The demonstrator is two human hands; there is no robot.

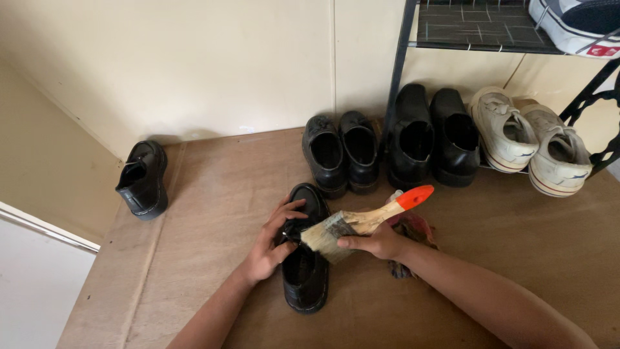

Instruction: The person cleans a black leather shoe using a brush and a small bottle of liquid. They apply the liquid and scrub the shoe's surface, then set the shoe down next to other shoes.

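Observation:
A black leather shoe (305, 278) lies on the brown floor board, toe pointing away from me. My left hand (271, 242) rests on its left side, fingers spread over the upper near the laces. My right hand (378, 243) grips a flat paintbrush (358, 223) with a wooden handle and an orange tip. Its pale bristles touch the top of the shoe by the opening. A crumpled reddish cloth (413, 229) lies under and behind my right wrist.
A single black shoe (143, 179) stands at the far left by the wall. A pair of black shoes (342, 153) sits by the metal rack's leg (394, 90). Under the rack are black shoes (434, 137) and white sneakers (531, 140); another sneaker (575, 22) sits on the shelf.

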